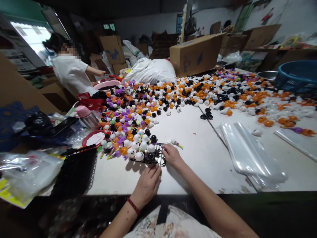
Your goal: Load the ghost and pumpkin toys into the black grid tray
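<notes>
A black grid rack lies on the white table in front of me, its left part filled with white and black ball-shaped toy heads, some with printed faces. At the rack's right end my right hand has bent fingers closed on the grid. My left hand, with a red bead bracelet on the wrist, is at the front edge of the rack. Its fingers are bunched together, and what they hold, if anything, is hidden. Just beyond my right hand lies a small white toy with a yellow-green stick.
A large heap of orange, white, black and purple toys spreads across the back. Clear plastic bags lie right; a black crate and pink-lidded flask stand left. A blue basket is at far right. Another person works back left.
</notes>
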Demonstrator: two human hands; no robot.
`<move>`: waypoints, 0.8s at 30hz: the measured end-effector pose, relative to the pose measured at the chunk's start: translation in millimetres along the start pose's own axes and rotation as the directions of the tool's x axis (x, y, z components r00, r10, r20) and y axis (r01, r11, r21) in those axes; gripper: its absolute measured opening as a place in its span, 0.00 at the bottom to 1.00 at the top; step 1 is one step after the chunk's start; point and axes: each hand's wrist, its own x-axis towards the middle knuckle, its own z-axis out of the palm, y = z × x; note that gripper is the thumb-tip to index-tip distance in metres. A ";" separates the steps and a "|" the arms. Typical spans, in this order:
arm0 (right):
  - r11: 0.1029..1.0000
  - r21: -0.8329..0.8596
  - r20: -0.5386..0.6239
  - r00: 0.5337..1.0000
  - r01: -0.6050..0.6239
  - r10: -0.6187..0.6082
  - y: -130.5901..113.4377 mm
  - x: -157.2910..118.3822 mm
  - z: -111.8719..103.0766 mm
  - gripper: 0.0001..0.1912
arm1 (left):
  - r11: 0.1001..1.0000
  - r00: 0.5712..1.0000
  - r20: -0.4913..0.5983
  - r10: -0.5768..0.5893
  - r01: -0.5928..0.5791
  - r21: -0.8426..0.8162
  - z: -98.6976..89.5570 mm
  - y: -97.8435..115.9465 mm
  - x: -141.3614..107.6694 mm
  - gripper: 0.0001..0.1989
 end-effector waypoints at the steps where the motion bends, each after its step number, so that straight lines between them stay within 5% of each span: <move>1: 1.000 0.014 0.004 1.000 -0.013 0.013 -0.5 8.6 -1.1 0.07 | 1.000 1.000 0.017 0.008 -0.008 0.013 2.7 2.4 4.2 0.22; 7: 0.997 -0.076 0.268 0.962 -0.030 0.050 -17.2 47.1 -0.9 0.12 | 0.992 0.989 0.079 -0.123 0.122 0.019 11.6 10.9 19.1 0.22; 12: 0.967 -0.254 0.441 0.891 0.013 0.104 -28.3 42.4 13.6 0.10 | 0.967 0.972 0.084 -0.218 0.227 -0.119 -4.3 6.7 1.8 0.17; 19: 0.949 -0.292 0.521 0.852 0.119 0.053 -45.5 16.0 32.5 0.12 | 0.945 0.951 0.140 -0.277 0.296 -0.138 -28.8 -0.8 -40.7 0.13; 24: 0.945 -0.324 0.524 0.838 0.032 0.151 -57.6 12.5 44.0 0.13 | 0.956 0.958 0.100 -0.270 0.279 -0.092 -32.7 0.6 -50.7 0.12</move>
